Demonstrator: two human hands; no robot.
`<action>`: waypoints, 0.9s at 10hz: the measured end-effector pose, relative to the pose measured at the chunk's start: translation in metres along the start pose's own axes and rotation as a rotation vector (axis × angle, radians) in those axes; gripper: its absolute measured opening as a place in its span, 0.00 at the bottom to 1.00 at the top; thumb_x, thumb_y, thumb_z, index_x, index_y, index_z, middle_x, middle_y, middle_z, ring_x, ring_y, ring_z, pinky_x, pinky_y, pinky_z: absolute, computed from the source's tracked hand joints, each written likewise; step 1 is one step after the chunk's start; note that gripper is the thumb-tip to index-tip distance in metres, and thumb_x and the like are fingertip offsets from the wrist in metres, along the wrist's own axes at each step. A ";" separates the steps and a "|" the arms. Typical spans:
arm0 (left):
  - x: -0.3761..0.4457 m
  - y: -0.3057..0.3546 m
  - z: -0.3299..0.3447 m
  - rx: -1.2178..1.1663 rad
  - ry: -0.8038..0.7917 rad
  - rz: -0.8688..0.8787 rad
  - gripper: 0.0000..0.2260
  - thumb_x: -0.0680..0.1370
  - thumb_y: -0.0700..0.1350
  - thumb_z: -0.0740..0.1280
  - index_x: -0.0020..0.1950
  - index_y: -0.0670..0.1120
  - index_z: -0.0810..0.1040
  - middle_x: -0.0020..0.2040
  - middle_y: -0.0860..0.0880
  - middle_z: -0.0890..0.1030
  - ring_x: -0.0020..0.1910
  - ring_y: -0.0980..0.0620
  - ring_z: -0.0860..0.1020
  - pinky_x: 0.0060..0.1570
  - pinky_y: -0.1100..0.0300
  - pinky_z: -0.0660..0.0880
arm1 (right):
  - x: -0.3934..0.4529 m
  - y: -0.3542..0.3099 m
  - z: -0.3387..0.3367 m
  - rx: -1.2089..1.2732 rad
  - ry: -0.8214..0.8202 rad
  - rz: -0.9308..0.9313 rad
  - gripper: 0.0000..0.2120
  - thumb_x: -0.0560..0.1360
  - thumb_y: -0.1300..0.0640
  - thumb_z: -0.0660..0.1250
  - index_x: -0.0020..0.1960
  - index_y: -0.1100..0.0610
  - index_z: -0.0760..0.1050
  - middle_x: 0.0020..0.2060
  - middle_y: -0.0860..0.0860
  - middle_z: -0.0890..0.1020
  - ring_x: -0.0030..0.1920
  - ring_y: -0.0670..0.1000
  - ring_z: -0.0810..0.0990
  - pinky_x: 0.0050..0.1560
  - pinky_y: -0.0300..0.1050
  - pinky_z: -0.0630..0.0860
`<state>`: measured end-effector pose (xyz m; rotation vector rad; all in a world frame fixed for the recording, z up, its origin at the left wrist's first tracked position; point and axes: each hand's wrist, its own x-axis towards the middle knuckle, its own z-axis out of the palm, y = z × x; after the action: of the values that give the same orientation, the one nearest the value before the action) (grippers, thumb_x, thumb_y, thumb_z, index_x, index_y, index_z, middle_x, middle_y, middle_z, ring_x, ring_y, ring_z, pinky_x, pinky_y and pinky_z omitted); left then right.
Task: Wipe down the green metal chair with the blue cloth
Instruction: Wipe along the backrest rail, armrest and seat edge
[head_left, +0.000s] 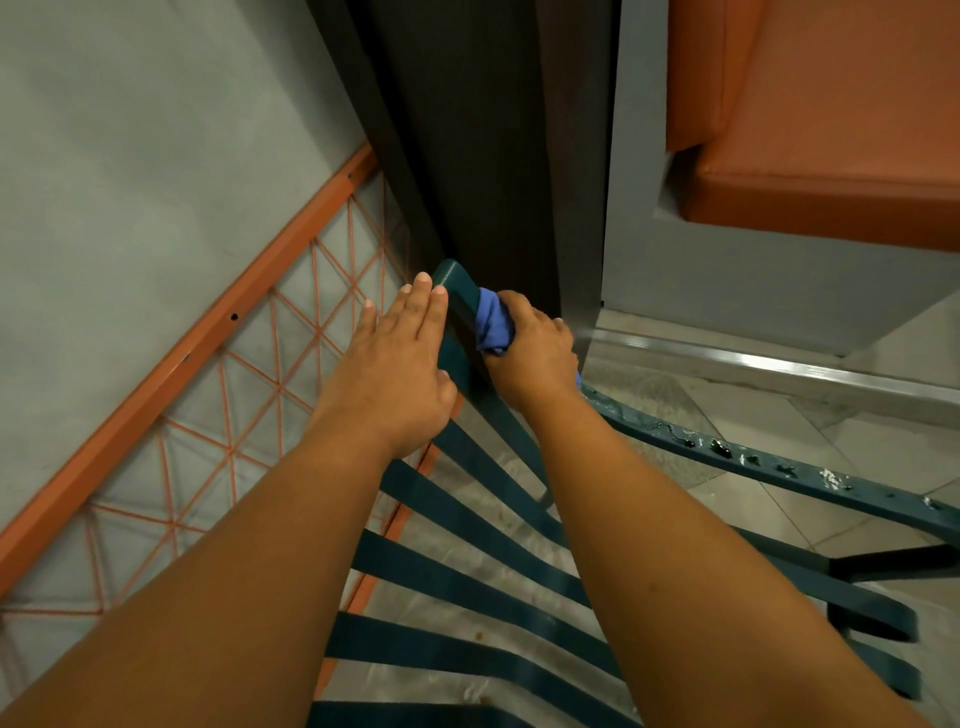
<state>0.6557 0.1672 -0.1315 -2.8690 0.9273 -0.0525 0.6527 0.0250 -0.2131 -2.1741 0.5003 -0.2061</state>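
The green metal chair (467, 566) fills the lower middle of the head view, its flat slats fanning out below my arms. Its top rail (460, 291) curves up at the centre. My right hand (530, 343) grips the blue cloth (493, 322), which is wrapped round that rail. My left hand (400, 358) lies flat with straight fingers against the rail's left side, just beside the cloth. A chipped green arm rail (779, 462) runs off to the right.
An orange metal frame with string mesh (208, 332) leans along the grey wall on the left. A dark panel (483, 145) stands right behind the chair top. An orange cushioned bench (831, 197) sits at upper right above a tiled floor (779, 395).
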 end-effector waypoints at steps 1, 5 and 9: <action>0.000 0.000 0.000 0.004 -0.005 0.001 0.34 0.79 0.50 0.55 0.77 0.46 0.38 0.78 0.47 0.39 0.77 0.51 0.42 0.75 0.50 0.41 | -0.008 0.007 0.001 0.007 0.066 -0.094 0.29 0.73 0.58 0.69 0.70 0.47 0.63 0.57 0.52 0.78 0.58 0.57 0.75 0.57 0.59 0.74; -0.001 0.000 0.000 0.007 0.011 0.003 0.33 0.79 0.50 0.55 0.78 0.46 0.39 0.78 0.47 0.40 0.77 0.51 0.43 0.75 0.51 0.41 | -0.009 0.010 -0.010 0.208 -0.050 -0.154 0.32 0.77 0.64 0.62 0.74 0.42 0.58 0.75 0.50 0.61 0.74 0.55 0.59 0.74 0.55 0.58; -0.001 0.002 0.001 0.018 0.020 0.000 0.33 0.79 0.49 0.56 0.78 0.45 0.40 0.79 0.46 0.42 0.77 0.50 0.44 0.75 0.51 0.42 | -0.015 0.007 0.003 0.116 0.041 -0.073 0.35 0.76 0.66 0.62 0.77 0.48 0.53 0.76 0.53 0.59 0.76 0.56 0.54 0.75 0.56 0.54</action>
<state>0.6538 0.1664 -0.1326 -2.8571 0.9257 -0.0886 0.6384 0.0297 -0.2194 -2.0804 0.4216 -0.3124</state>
